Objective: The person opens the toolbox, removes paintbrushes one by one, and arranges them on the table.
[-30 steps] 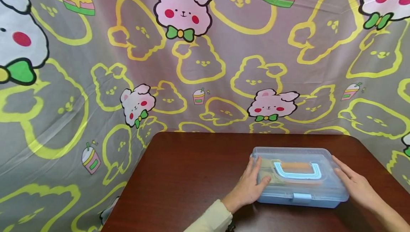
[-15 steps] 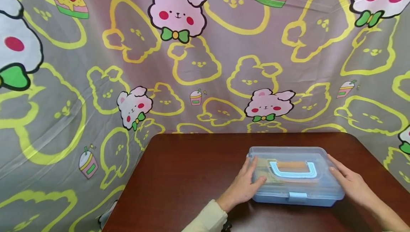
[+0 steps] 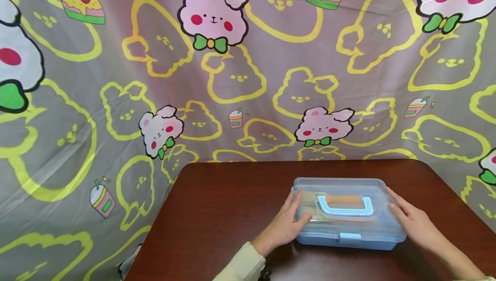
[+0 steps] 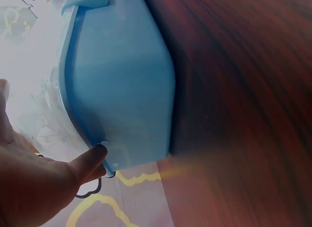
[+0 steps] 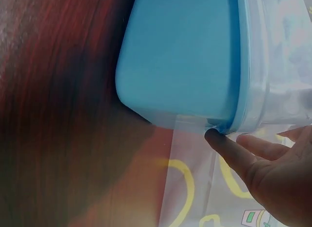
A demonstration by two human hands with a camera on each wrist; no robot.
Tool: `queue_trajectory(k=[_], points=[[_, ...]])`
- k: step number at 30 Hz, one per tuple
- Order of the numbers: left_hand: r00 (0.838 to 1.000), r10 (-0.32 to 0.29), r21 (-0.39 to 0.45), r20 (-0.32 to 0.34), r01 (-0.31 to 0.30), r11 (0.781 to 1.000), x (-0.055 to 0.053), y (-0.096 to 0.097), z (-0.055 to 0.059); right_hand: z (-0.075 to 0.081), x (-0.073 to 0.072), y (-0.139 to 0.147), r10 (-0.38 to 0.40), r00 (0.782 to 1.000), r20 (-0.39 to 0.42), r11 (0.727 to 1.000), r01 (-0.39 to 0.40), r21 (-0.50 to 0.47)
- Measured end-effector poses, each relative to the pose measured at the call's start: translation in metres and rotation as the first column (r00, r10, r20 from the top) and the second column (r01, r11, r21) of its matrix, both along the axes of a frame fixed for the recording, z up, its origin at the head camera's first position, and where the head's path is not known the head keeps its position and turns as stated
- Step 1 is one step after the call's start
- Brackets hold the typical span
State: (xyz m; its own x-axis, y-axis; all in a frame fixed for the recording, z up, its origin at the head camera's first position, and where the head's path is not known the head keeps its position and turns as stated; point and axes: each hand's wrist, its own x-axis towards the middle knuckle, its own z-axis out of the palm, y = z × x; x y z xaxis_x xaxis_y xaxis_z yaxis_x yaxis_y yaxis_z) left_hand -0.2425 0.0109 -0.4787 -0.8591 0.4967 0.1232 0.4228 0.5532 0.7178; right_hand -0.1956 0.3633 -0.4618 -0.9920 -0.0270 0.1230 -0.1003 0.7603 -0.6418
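A storage box with a pale blue base, clear lid and light blue handle stands on the brown table. It is closed, with a blue latch at the front. My left hand lies along its left side, thumb on the lid, fingers fairly straight. In the left wrist view its fingertips touch the lid's rim. My right hand presses the right side with extended fingers. The right wrist view shows a fingertip beneath the lid's edge. Tan and greenish contents show dimly through the lid.
A grey curtain printed with yellow outlines and pink rabbits hangs behind the table and along both sides. The table's back edge runs right in front of it. A dark band shows at the left sleeve.
The box has slid a little to the left on the table, both hands moving with it. The head view has also turned slightly. The lid has stayed closed.
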Motion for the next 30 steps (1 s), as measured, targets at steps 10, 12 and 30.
queue_trajectory(k=[10, 12, 30], points=[[1.0, -0.001, -0.002, 0.013, 0.001, 1.0, 0.001, -0.016, -0.002, -0.002, 0.004, -0.013, 0.037, 0.999, -0.029, 0.999, -0.036, 0.022], [1.0, 0.0, -0.008, 0.012, 0.0, 1.0, 0.0, -0.019, -0.001, -0.001, 0.004, -0.015, 0.046, 0.999, -0.023, 0.999, -0.046, 0.019], [1.0, -0.008, 0.039, 0.016, 0.007, 0.999, 0.005, -0.053, -0.002, -0.001, 0.015, -0.046, 0.098, 0.991, -0.093, 0.995, -0.096, 0.023]])
